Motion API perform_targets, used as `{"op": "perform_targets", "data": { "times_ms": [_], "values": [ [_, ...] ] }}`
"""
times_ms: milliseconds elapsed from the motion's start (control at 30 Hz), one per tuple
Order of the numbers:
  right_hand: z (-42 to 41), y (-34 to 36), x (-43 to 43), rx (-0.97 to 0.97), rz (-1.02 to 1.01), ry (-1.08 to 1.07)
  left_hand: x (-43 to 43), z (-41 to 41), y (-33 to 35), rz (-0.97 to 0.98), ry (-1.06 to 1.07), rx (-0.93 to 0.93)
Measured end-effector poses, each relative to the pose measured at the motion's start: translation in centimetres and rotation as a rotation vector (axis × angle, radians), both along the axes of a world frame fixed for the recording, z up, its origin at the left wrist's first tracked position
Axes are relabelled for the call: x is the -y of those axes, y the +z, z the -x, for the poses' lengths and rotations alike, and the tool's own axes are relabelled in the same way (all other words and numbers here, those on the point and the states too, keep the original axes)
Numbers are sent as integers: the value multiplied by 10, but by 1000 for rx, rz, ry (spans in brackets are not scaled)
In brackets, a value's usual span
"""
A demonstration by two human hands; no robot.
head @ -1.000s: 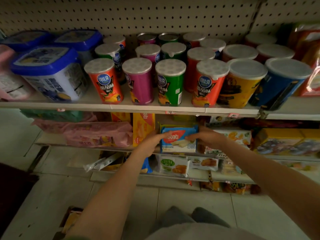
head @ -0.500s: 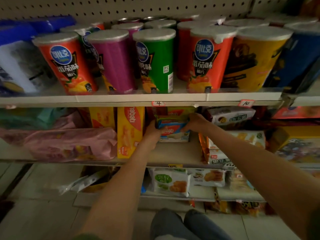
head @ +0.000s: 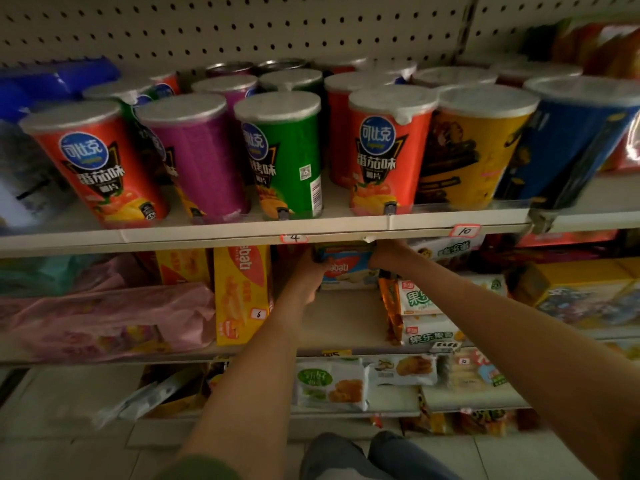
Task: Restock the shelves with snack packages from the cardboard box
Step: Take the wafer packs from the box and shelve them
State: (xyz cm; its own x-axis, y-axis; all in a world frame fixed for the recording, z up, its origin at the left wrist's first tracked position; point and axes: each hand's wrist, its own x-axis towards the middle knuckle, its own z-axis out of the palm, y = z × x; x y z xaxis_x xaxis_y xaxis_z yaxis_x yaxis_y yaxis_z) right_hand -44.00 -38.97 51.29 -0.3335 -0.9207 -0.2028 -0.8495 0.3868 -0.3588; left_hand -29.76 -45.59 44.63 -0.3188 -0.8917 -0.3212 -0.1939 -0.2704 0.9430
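Blue snack package (head: 346, 270) between both hands, left (head: 308, 275) and right (head: 388, 254).

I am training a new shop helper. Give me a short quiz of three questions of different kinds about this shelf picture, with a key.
1. True or false: both hands, left hand and right hand, hold the blue snack package.
2. Which colour is the can directly left of the green can? A yellow, B purple, C blue.
3. Fill in: the upright yellow box left of the hands carries a tag with the number ___.

Key: 1 true; 2 B, the purple can; 3 six.
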Motion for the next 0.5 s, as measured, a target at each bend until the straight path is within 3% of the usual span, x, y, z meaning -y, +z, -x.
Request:
{"op": "perform_targets", "data": {
  "times_ms": [267, 333, 500],
  "values": [
    [-10, 7, -24, 43, 50, -136, -6, -13, -16, 234, -28, 366],
    [-22, 16, -34, 53, 37, -110, -35, -20, 17, 269, -54, 405],
    [-45, 22, -47, 180, -21, 71, -88, -39, 82, 92, -194, 351]
  ]
}}
